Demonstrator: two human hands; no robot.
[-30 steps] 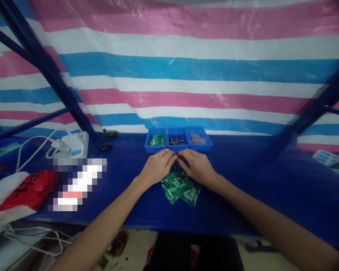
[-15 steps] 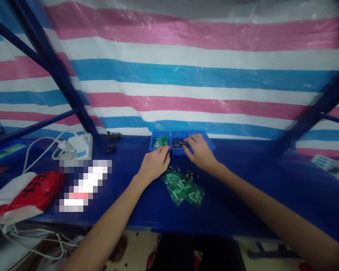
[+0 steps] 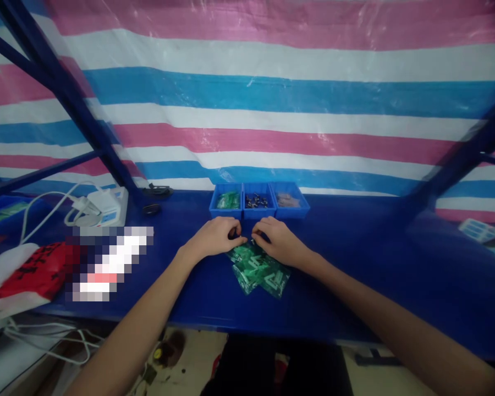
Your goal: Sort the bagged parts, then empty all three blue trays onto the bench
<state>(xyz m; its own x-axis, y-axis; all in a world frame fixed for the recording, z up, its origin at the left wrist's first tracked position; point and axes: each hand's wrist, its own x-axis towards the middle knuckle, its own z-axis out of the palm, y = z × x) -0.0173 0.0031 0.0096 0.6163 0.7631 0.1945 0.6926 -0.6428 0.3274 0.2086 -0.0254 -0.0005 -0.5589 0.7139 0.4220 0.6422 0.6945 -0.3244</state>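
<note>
My left hand (image 3: 216,236) is just in front of the blue bins, fingers curled toward the thumb; whatever may be in the pinch is too small to name. Facing it, my right hand (image 3: 279,240) has thumb and fingers pinched together near a tiny light bit that I cannot identify. Under and in front of both hands lie several green-tinted plastic bags (image 3: 260,269) with pale strips inside. Behind the hands stand three blue bins: one with green bags (image 3: 228,200), one with small dark screw-like parts (image 3: 256,201), one with pinkish pieces (image 3: 287,200).
On the left of the blue table (image 3: 355,247) are a white power strip (image 3: 111,209) with cables, a red and white bag (image 3: 33,272) and small black items (image 3: 152,209). Blue frame posts (image 3: 82,115) and a striped sheet (image 3: 272,99) stand behind.
My right hand has drawn back from the middle bin to the front, over where loose small parts lay by the bags. My left hand has left the bin edge. The view has shifted slightly.
</note>
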